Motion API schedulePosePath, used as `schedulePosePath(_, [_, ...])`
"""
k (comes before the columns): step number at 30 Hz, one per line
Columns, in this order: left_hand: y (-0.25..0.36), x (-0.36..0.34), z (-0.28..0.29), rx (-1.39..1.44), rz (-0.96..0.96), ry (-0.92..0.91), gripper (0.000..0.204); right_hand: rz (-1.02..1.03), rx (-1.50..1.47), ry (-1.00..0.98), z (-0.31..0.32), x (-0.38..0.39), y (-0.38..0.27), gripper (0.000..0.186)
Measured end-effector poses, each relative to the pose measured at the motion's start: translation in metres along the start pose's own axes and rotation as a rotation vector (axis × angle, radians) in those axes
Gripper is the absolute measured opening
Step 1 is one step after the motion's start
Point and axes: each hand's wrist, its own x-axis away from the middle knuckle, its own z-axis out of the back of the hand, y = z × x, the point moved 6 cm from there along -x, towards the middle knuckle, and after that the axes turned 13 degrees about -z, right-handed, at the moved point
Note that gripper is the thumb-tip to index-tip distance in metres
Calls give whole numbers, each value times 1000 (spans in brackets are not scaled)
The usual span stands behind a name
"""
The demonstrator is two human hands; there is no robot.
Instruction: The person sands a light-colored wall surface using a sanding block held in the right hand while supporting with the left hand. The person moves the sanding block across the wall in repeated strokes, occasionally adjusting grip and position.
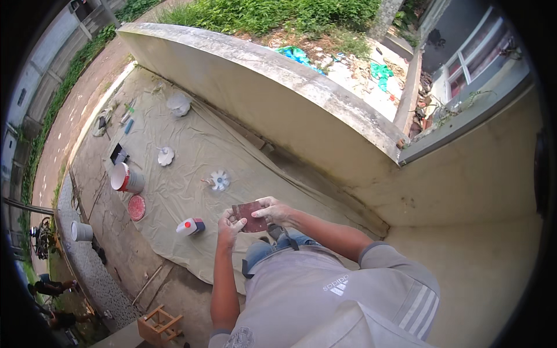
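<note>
Wrinkled cloth point(180, 136) beside a stained wall point(325, 145)

From the left: a round white bucket point(134, 182), a flat red disc point(136, 207), a white petal-shaped dish point(166, 156), and a boxy, red-capped bottle point(190, 227). Next, the left hand point(230, 225) closes thumb and fingers on the left part of a thin, matt, dark red sheet point(248, 210), held in front of the grey shirt point(325, 272); the dusty right hand point(276, 210) pinches its right end.

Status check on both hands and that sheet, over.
Left hand and right hand: both gripping reddish-brown sheet. Sheet held up in front of the body. Nothing seen blocking; red-capped bottle on the drop cloth, clear of both hands.
</note>
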Motion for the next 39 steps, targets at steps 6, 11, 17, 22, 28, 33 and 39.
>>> schedulePosePath(6, [-25,-59,-80,6,98,-550,37,294,-361,126,42,58,33,44])
schedulePosePath(11, [-50,-58,-165,-292,88,-1051,30,314,-399,802,66,116,112,50])
schedulePosePath(17, [-100,-23,-242,-325,-72,-1227,24,662,-639,971,62,186,179,31])
schedulePosePath(22, [-109,27,-294,-263,104,-1232,24,573,-657,1074,103,240,227,37])
schedulePosePath(28, [-128,39,-397,-360,-73,-1483,23,798,-807,727,134,308,231,44])
schedulePosePath(33, [-112,80,-570,-503,-459,-1524,29,961,-931,652,201,430,236,46])
schedulePosePath(39, [-90,138,-787,-650,-1187,-1420,58,1149,-887,1117,354,567,310,30])
